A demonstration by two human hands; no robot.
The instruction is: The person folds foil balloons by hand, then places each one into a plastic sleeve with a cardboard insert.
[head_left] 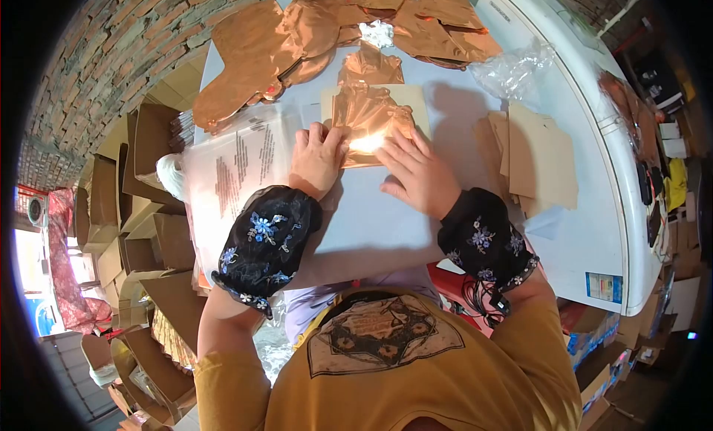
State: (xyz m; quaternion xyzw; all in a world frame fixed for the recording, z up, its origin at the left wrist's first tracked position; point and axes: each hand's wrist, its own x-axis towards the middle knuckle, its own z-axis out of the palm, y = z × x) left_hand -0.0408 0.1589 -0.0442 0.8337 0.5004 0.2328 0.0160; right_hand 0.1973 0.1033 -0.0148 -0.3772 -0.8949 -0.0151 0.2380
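Observation:
A shiny copper foil sheet (364, 119) lies over a tan cardboard piece (412, 100) on the white table (386, 215). My left hand (317, 160) presses flat on the foil's left lower edge, fingers together. My right hand (416, 171) lies on the foil's lower right edge with fingers spread, pressing it down. Both wrists wear black embroidered sleeve covers. Neither hand lifts anything.
A heap of copper foil pieces (334, 30) fills the far side of the table. A stack of printed clear bags (238, 163) lies left of my hands, tan cardboard pieces (542, 160) to the right, crumpled clear plastic (512, 70) beyond. Open cardboard boxes (148, 230) stand on the left floor.

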